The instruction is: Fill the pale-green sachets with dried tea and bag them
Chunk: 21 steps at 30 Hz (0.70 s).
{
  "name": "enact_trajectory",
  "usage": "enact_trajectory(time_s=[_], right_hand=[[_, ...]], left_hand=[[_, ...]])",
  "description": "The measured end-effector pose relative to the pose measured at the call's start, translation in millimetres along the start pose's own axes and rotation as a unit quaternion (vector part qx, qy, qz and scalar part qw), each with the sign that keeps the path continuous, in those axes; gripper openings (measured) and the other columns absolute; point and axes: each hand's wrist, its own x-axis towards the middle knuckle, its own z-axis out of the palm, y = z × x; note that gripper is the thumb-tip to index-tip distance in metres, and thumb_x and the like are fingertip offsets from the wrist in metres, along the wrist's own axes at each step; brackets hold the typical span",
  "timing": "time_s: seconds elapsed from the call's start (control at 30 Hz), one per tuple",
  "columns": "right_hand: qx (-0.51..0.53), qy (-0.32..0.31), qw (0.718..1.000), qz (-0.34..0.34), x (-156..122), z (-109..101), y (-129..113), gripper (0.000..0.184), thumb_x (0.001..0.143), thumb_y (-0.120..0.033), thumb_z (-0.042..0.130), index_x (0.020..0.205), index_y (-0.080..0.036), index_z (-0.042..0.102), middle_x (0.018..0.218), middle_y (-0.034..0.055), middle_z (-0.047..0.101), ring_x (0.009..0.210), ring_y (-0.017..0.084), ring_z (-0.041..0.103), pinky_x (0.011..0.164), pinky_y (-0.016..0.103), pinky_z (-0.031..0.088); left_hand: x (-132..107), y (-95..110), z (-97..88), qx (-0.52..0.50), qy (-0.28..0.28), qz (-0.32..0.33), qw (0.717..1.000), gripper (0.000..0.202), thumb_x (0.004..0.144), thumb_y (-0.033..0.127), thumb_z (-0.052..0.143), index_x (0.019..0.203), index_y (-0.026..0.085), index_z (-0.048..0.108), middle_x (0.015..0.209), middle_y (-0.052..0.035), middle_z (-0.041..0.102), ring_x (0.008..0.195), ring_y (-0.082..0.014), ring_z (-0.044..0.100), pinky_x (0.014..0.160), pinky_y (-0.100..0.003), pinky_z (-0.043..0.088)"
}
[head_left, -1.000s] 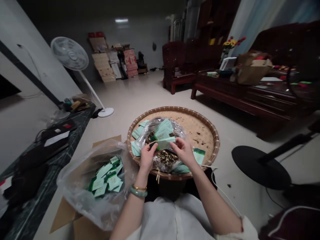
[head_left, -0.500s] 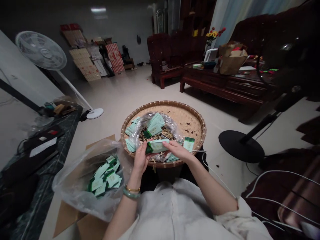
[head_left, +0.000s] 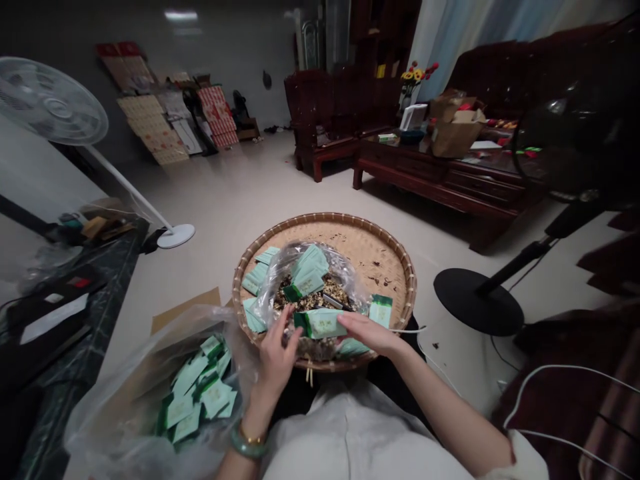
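My right hand point(head_left: 367, 331) grips a pale green packet point(head_left: 323, 323) with a dark green end, above the near side of a round bamboo tray point(head_left: 241, 273). My left hand point(head_left: 279, 350) is just left of the packet's dark end, fingers apart and holding nothing. Behind them a clear plastic bag point(head_left: 273, 277) lies open in the tray, filled with a dry, dark and pale loose mix point(head_left: 336, 289). A fan of similar packets point(head_left: 307, 267) rests on the mix, beside a thin metallic tool point(head_left: 334, 301). More packets point(head_left: 256, 279) lie along the tray's left side.
At the left, a plastic-lined cardboard box point(head_left: 187, 307) holds several green packets point(head_left: 216, 398). A white fan point(head_left: 176, 235) stands at the left, a black fan point(head_left: 479, 300) at the right. A white cable point(head_left: 557, 367) runs at the lower right. Beyond is a wooden table point(head_left: 430, 177).
My left hand has let go of the packet and opened, moving slightly left and down. My right hand still holds the packet. The camera view has tilted up a little and turned.
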Motion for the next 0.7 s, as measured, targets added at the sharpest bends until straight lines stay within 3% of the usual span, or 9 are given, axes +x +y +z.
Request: enact_trajectory(time_s=[0.03,0.1,0.2,0.37,0.47,0.57,0.63,0.7], right_hand=[[-0.035,0.015,0.999,-0.005,2,-3,-1,0.047,0.079,-0.06,0.056,0.09,-0.016,0.07,0.086,0.005,0.07,0.077,0.017,0.063,0.075,0.034,0.053],[-0.098,0.021,0.995,-0.022,7,-4,-2,0.043,0.082,-0.057,0.054,0.094,-0.018,0.07,0.091,0.0039,0.07,0.085,0.019,0.062,0.085,0.037,0.05],[-0.172,-0.007,0.984,-0.04,15,0,-2,0.04,0.087,-0.052,0.049,0.099,-0.019,0.068,0.097,0.0041,0.068,0.092,0.019,0.06,0.091,0.038,0.047],[-0.198,-0.036,0.979,-0.044,22,6,-9,0.035,0.091,-0.043,0.044,0.108,-0.021,0.065,0.098,0.003,0.068,0.087,0.018,0.061,0.085,0.034,0.049],[-0.153,-0.042,0.987,-0.026,22,-2,-18,0.034,0.091,-0.042,0.046,0.111,-0.021,0.065,0.103,0.0051,0.069,0.089,0.019,0.064,0.079,0.033,0.052],[-0.119,0.024,0.992,-0.031,24,-18,-19,0.036,0.094,-0.041,0.04,0.112,-0.019,0.062,0.107,0.0092,0.068,0.096,0.02,0.065,0.078,0.034,0.054],[-0.208,0.111,0.97,-0.058,26,-30,-11,0.033,0.092,-0.037,0.043,0.113,-0.019,0.061,0.109,0.0106,0.067,0.1,0.022,0.064,0.083,0.038,0.052],[-0.363,0.17,0.912,-0.084,27,-38,4,0.038,0.085,-0.03,0.056,0.121,-0.02,0.056,0.12,0.0117,0.061,0.113,0.025,0.056,0.097,0.045,0.044]], left_hand=[[2,2,0.1,0.067,-0.003,0.081,0.994,0.052,0.078,0.039,0.065,0.124,0.017,0.057,0.123,-0.0133,0.063,0.116,-0.0292,0.055,0.099,-0.047,0.043],[6,6,1.8,0.178,-0.052,0.172,0.967,0.06,0.076,0.033,0.069,0.131,0.019,0.051,0.128,-0.0132,0.059,0.118,-0.032,0.05,0.099,-0.051,0.041],[14,8,7.6,0.244,-0.096,0.215,0.941,0.06,0.079,0.022,0.064,0.135,0.018,0.043,0.125,-0.0128,0.061,0.106,-0.0302,0.054,0.091,-0.049,0.047],[21,-3,15.4,0.199,-0.106,0.204,0.953,0.057,0.076,0.014,0.06,0.131,0.018,0.044,0.116,-0.0116,0.064,0.1,-0.0272,0.055,0.087,-0.045,0.05],[23,-7,14.5,0.171,-0.096,0.164,0.967,0.051,0.072,0.012,0.061,0.122,0.018,0.05,0.108,-0.0098,0.065,0.099,-0.0259,0.056,0.086,-0.043,0.051],[26,-13,10.6,0.159,-0.064,0.126,0.977,0.046,0.071,0.015,0.063,0.116,0.018,0.053,0.105,-0.0093,0.065,0.098,-0.0253,0.058,0.086,-0.042,0.051],[30,-19,7.9,0.159,-0.039,0.108,0.981,0.043,0.071,0.017,0.063,0.114,0.019,0.055,0.105,-0.0088,0.066,0.099,-0.0252,0.059,0.087,-0.043,0.051],[33,-25,6.1,0.16,-0.017,0.087,0.983,0.041,0.072,0.02,0.063,0.112,0.019,0.056,0.104,-0.0081,0.066,0.097,-0.025,0.061,0.085,-0.042,0.052]])
